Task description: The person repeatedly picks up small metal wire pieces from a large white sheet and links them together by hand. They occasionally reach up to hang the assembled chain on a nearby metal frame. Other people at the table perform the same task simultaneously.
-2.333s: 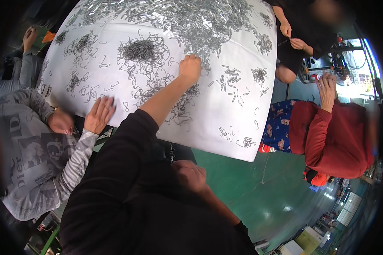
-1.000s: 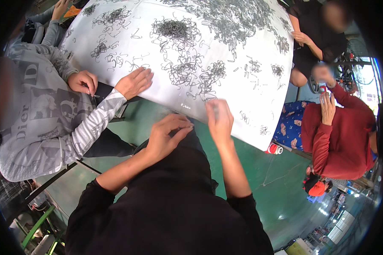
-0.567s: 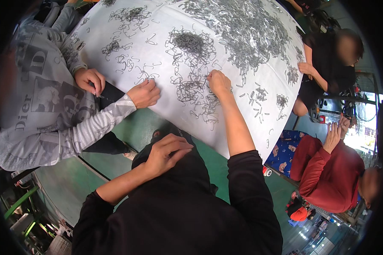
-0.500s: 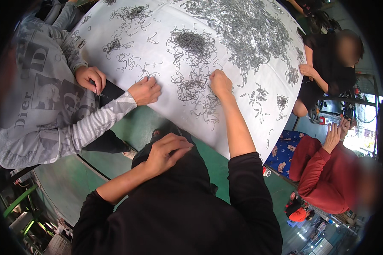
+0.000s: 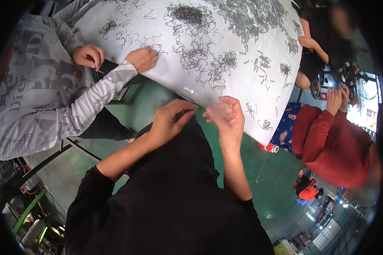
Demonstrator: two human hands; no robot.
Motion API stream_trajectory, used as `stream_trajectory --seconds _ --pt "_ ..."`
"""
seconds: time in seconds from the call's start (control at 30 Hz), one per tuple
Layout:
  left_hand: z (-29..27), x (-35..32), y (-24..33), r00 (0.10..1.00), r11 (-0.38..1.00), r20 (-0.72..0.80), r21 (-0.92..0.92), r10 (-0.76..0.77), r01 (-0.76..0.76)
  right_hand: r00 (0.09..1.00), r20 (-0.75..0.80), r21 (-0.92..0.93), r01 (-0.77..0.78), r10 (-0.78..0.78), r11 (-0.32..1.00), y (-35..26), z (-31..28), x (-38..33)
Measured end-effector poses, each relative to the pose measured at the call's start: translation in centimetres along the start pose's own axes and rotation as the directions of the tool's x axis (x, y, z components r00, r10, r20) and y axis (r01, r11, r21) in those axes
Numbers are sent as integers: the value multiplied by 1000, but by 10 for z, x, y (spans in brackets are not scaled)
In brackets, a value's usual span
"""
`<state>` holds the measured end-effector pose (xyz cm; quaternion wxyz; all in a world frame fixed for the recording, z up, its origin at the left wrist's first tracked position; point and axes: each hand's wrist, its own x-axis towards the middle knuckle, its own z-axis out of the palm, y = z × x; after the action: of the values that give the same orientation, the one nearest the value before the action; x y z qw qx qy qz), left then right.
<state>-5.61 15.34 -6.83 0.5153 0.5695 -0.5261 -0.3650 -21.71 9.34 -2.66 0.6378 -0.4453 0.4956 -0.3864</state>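
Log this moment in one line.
left hand: hold unclear | right hand: close beside left, hold unclear | white table: bent wire pieces, straight metal pieces

A workshop, apparently: green floor, table strewn with wire hooks.

Worktop evenly bright; opening at far right blown out by glare — floor faintly glossy. Right hand slightly motion-blurred — fisheye bends edges, corners black.

head cam: worn on head, left of fisheye pair | faces down past black top | left grip, right grip close, mid-frame | counter across upper frame | floor farther, lower right
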Motion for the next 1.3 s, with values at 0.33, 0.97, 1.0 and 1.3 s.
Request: stream_trajectory --seconds 0.33,0.97,1.0,1.3 --pt "8 -4 -3 983 983 30 33 179 -180 984 -147 94 114 -100 989 25 12 -29" --pt "194 286 -128 977 772 163 600 138 -209 837 126 -499 517 -533 695 32 -25 -13" --pt "199 291 -130 970 755 204 614 132 -232 854 156 -520 498 -496 694 31 -27 -13" --pt "132 215 -84 989 990 147 137 5 -26 868 103 -450 477 -486 755 44 -19 -18"
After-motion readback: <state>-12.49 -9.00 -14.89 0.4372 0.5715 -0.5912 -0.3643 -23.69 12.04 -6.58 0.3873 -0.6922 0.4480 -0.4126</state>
